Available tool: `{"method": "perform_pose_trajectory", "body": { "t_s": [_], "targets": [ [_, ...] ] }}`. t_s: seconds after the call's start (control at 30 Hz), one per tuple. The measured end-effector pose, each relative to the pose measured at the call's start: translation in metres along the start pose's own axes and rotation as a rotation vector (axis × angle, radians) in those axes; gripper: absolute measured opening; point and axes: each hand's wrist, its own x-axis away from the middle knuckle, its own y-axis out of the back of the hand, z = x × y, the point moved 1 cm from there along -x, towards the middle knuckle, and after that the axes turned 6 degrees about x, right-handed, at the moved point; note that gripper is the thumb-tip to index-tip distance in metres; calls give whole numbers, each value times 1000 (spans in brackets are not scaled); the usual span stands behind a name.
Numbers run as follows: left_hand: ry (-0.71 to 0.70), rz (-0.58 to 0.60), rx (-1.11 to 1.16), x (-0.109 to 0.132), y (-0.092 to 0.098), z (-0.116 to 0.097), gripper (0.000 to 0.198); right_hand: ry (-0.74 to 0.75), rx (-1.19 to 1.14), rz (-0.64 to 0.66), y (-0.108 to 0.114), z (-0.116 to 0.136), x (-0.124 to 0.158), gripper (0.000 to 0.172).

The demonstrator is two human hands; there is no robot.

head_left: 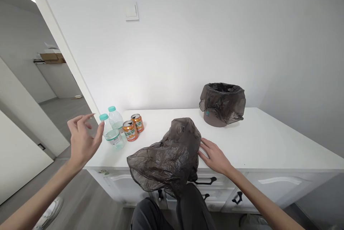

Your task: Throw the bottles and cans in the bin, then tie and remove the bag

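Observation:
My left hand [85, 137] is raised with nothing in it, fingers curved and thumb apart. Just beyond it stand two clear plastic bottles with turquoise caps; the nearer bottle [113, 135] is beside my thumb, and the other bottle [115, 118] is behind it. A crumpled dark, see-through garbage bag [170, 156] lies on the white cabinet top [252, 147] and droops over its front edge. My right hand [215, 156] rests at the bag's right side, fingers stretched out, their tips touching its edge.
Two orange drink cans, a front can [130, 131] and a rear can [138, 123], stand right of the bottles. A small bin [215, 118] lined with a dark bag [228, 102] is near the wall. Black handles [205, 180] stick out from the drawers below.

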Motion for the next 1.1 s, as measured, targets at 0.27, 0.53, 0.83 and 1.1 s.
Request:
{"method": "perform_pose_trajectory", "body": {
  "t_s": [0.27, 0.53, 0.83, 1.1],
  "targets": [
    [-294, 656, 312, 81, -16, -83, 38, 21, -186, -38, 35, 16, 10, 26],
    [-179, 954, 226, 107, -68, -81, 62, -28, -316, -375, 71, 35, 26, 24],
    [-268, 741, 112, 69, -144, -74, 53, 108, -36, 80, 47, 69, -13, 58],
    [-340, 706, 258, 108, -170, -113, 58, -121, 14, 302, 11, 59, -20, 77]
  ]
}}
